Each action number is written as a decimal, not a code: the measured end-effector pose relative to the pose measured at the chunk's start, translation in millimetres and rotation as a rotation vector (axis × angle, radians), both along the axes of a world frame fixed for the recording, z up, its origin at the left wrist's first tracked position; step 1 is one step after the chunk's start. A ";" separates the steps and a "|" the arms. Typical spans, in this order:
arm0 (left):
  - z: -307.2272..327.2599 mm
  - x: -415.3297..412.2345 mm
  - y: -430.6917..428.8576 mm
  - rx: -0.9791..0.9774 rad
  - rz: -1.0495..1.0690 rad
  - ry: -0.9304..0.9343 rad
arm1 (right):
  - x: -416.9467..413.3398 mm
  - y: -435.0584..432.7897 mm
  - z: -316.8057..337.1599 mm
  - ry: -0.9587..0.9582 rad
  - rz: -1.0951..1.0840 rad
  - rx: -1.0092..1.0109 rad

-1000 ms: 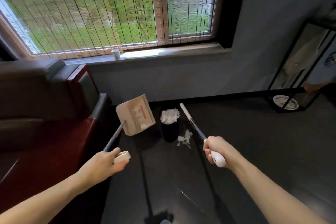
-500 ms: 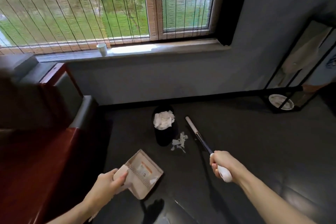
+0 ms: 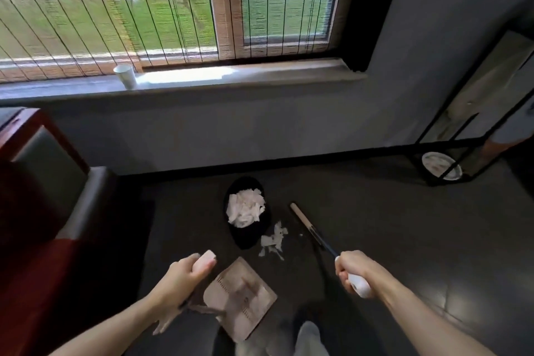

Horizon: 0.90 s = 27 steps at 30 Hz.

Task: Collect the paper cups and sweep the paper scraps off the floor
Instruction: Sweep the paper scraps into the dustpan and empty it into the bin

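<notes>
Left hand (image 3: 185,277) closed around dustpan (image 3: 239,298) handle, pan low by floor. Right hand (image 3: 354,272) closed around broom (image 3: 310,230) handle. Paper scraps (image 3: 273,240) on floor (image 3: 404,240) just beside black bin (image 3: 248,211). Paper cup (image 3: 125,76) upright on windowsill (image 3: 260,72)

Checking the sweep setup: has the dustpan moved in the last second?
Yes. The dustpan was raised left of the bin; the left hand has brought it down near the floor, in front of the bin.

Matt beige plastic dustpan (image 3: 241,299), glossy dark floor (image 3: 404,240), crumpled white paper scraps (image 3: 273,240).
</notes>
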State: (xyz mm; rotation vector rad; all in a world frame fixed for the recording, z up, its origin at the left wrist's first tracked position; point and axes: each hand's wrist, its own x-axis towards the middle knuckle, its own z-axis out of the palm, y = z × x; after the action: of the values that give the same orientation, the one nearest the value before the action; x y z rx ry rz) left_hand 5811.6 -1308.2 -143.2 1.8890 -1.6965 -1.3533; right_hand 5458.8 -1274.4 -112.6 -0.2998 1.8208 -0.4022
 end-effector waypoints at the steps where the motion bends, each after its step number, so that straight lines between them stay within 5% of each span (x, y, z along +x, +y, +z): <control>1: -5.0 -3.6 -7.0 -0.004 0.018 0.007 | -4.7 -11.2 -5.3 -0.001 0.014 0.011; 7: -19.2 -12.9 -65.3 -0.060 0.079 0.014 | -30.6 -64.7 -37.9 -0.028 0.123 0.097; 14: -24.6 -36.4 -85.3 -0.055 0.058 0.053 | 13.6 -49.4 -42.4 -0.012 0.494 0.133; 23: -13.0 -45.0 -69.2 -0.078 0.002 0.004 | 55.3 25.2 6.7 -0.119 0.538 0.219; 27: -1.9 -45.9 -53.8 -0.041 -0.027 0.043 | 37.2 48.9 38.5 -0.324 0.284 0.313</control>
State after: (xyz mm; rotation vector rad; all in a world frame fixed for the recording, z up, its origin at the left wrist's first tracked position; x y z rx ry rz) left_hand 5765.7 -1362.1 -145.1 1.8084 -1.7216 -1.3491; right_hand 5495.9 -1225.5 -74.1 -0.2531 1.4687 0.0353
